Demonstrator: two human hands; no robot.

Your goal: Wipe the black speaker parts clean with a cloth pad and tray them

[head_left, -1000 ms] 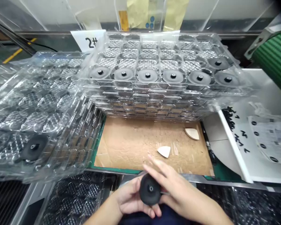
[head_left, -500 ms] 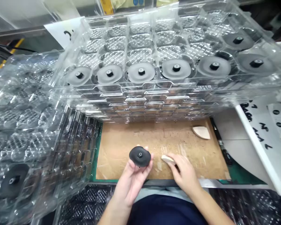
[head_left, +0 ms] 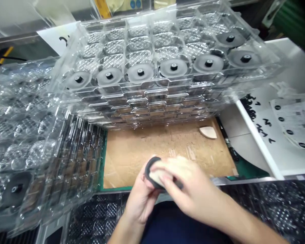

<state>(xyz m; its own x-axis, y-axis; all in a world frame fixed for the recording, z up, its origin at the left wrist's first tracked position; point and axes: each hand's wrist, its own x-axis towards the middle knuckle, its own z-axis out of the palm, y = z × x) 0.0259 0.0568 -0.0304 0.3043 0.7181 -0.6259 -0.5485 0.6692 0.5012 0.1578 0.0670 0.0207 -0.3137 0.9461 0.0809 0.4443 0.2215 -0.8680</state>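
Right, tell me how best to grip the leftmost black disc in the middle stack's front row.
Probably pinch the black disc by its centre stub, coming from above: the stub stands proud of the face, while the rim sits down in the clear tray.

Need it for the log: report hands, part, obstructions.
Left hand holds black disc. Right fingers on pale piece, against disc. Second pale piece on cardboard, beyond hands.
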